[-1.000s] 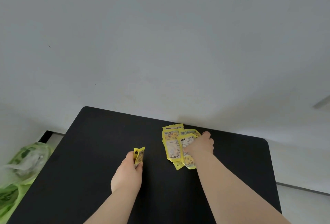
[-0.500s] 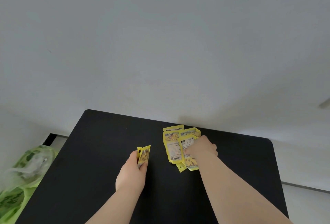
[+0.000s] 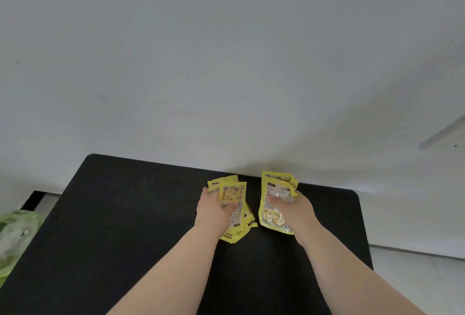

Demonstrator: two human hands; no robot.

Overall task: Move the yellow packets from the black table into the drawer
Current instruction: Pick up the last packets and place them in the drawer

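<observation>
Head view: A black table [image 3: 125,239] is seen from above, its far edge set against a white wall [image 3: 226,63]. Two bare forearms reach over it from the near edge toward the far edge.

A bunch of yellow packets [image 3: 232,195] is gripped in the left hand [image 3: 214,209], with the fingers closed around it and the thumb pressed on the printed faces. The bunch is fanned: some packets stick up past the fingers toward the far edge, others hang below the palm toward the near edge. Whether the lowest packet touches the table cannot be told.

A second bunch of packets [image 3: 273,204] is gripped in the right hand [image 3: 297,210], closed on it from the right side, with the fingertips laid across the pale label. This bunch is held nearly upright, its top corner just short of the far edge of the table, its lower end by the wrist. How many packets are in each bunch cannot be counted.

The two bunches are just beside each other, apart by a narrow strip of black, and both are over the far half of the table, right of its middle.

A green plastic bag [image 3: 15,236] is seen beyond the left edge of the table, on the floor. A pale floor [image 3: 415,277] is seen past the right edge.
</observation>
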